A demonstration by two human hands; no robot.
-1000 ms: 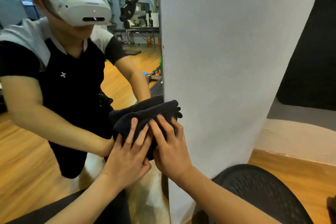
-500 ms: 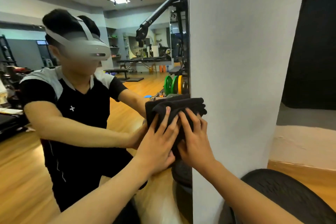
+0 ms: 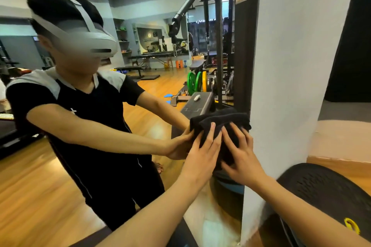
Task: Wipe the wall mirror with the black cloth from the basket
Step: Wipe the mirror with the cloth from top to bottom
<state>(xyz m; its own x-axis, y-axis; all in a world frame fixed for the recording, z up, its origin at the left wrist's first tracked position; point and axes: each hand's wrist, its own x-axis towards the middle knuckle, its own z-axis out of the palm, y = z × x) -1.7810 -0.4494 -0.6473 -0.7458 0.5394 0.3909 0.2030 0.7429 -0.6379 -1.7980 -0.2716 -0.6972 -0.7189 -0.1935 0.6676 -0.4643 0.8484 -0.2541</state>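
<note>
Hands, left hand (image 3: 202, 154) and right hand (image 3: 241, 156), fingers spread flat pressing black cloth (image 3: 218, 120) against wall mirror (image 3: 140, 126)

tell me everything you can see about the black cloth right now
The black cloth looks like soft, thick fabric, bunched into a folded wad with rounded folds along its top. It is pressed flat against the wall mirror near the mirror's right edge, beside the white wall. The left hand and right hand both lie on it with fingers spread, covering its lower part. Its reflection meets it in the glass.
</note>
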